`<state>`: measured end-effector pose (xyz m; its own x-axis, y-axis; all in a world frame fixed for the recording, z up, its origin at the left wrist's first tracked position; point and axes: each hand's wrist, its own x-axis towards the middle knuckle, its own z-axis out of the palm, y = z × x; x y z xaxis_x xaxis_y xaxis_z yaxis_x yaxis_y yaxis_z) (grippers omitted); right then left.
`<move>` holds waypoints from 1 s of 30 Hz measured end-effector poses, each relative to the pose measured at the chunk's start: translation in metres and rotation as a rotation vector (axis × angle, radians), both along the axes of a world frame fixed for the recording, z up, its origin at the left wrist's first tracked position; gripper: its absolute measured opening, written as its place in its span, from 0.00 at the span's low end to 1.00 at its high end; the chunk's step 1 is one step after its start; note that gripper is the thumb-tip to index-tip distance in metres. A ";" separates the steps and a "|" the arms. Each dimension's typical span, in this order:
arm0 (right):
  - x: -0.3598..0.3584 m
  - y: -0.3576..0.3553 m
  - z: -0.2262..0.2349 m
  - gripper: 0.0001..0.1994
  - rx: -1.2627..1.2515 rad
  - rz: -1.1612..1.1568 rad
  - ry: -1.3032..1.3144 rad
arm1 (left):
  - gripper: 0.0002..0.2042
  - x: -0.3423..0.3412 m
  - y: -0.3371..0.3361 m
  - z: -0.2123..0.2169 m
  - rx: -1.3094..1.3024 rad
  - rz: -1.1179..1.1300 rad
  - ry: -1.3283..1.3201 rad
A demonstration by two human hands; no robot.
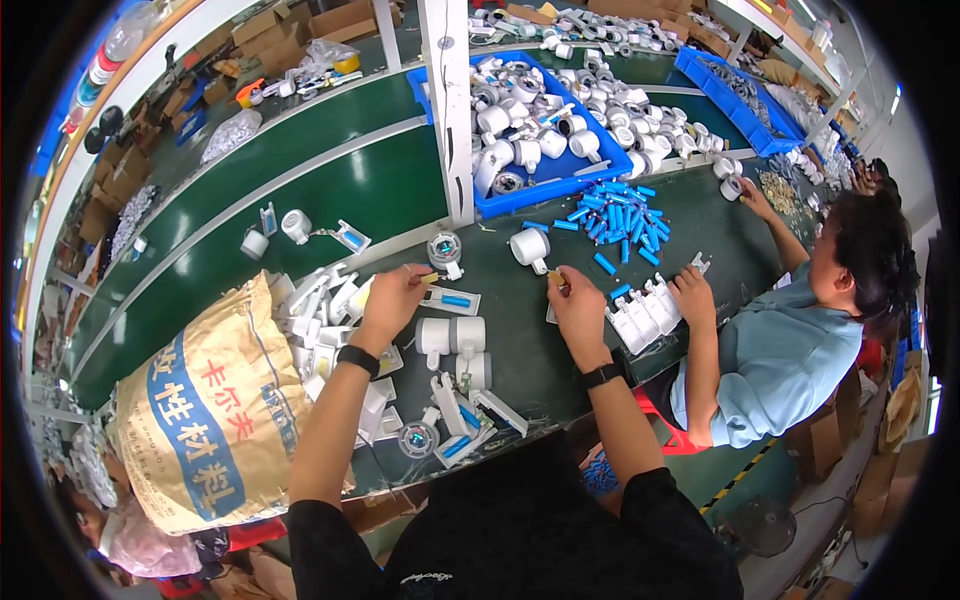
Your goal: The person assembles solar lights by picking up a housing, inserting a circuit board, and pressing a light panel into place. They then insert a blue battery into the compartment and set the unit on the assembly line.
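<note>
The left hand (392,298) pinches a small yellow piece (430,279) at its fingertips, just above a white holder (452,300) on the desk (560,350). The right hand (577,303) grips another yellow piece (553,279), a white cylinder (530,246) just beyond it.

Sack (215,410): left of the left hand (392,297), at the table's (330,190) near edge.
Tray (560,170): behind both hands (parts heaped in it).
Loose tubes (620,220): on the table, right of the tray's front.
Co-worker (790,340): right of the right hand (578,303).
</note>
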<state>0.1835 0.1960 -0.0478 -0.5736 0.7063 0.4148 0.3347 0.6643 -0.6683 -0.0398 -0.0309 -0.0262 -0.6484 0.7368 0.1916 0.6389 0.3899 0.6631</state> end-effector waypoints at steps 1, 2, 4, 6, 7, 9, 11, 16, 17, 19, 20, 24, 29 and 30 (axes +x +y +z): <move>0.000 0.000 0.000 0.10 -0.042 -0.042 0.002 | 0.10 0.000 0.000 0.000 0.022 -0.025 -0.008; -0.001 0.000 0.000 0.10 -0.042 -0.043 0.003 | 0.10 0.000 -0.001 -0.001 0.022 -0.025 -0.008; -0.002 0.000 0.000 0.09 -0.067 0.013 0.026 | 0.10 0.001 -0.001 -0.001 -0.014 -0.035 0.024; -0.002 -0.002 0.001 0.08 -0.053 0.019 0.021 | 0.10 0.003 -0.001 -0.001 -0.008 -0.042 0.015; -0.003 -0.003 0.001 0.08 -0.038 0.027 0.017 | 0.09 0.003 -0.002 0.000 -0.001 -0.047 0.007; -0.004 -0.003 0.000 0.08 -0.024 0.037 0.026 | 0.08 0.002 -0.002 0.001 -0.017 -0.065 0.035; -0.005 -0.004 0.001 0.08 -0.010 0.048 0.034 | 0.08 0.001 -0.002 0.000 -0.034 -0.083 0.062; -0.007 -0.005 -0.002 0.07 -0.036 0.045 0.060 | 0.07 0.000 0.001 -0.001 -0.111 -0.111 0.061; -0.007 -0.004 -0.003 0.07 -0.037 0.043 0.060 | 0.07 0.001 0.001 0.000 -0.111 -0.112 0.061; -0.007 -0.003 -0.005 0.07 -0.066 0.036 0.055 | 0.07 0.002 0.002 0.002 -0.111 -0.137 0.058; -0.007 -0.002 -0.006 0.07 -0.067 0.034 0.055 | 0.07 0.003 0.003 0.004 -0.112 -0.139 0.058; -0.007 -0.002 -0.005 0.07 -0.084 0.039 0.048 | 0.07 0.004 0.003 0.006 -0.135 -0.138 0.090; -0.007 -0.001 -0.003 0.07 -0.087 0.059 0.048 | 0.06 0.003 0.004 0.004 -0.144 -0.144 0.132; -0.007 -0.003 -0.002 0.06 -0.108 0.061 0.052 | 0.06 0.003 0.004 0.004 -0.139 -0.137 0.114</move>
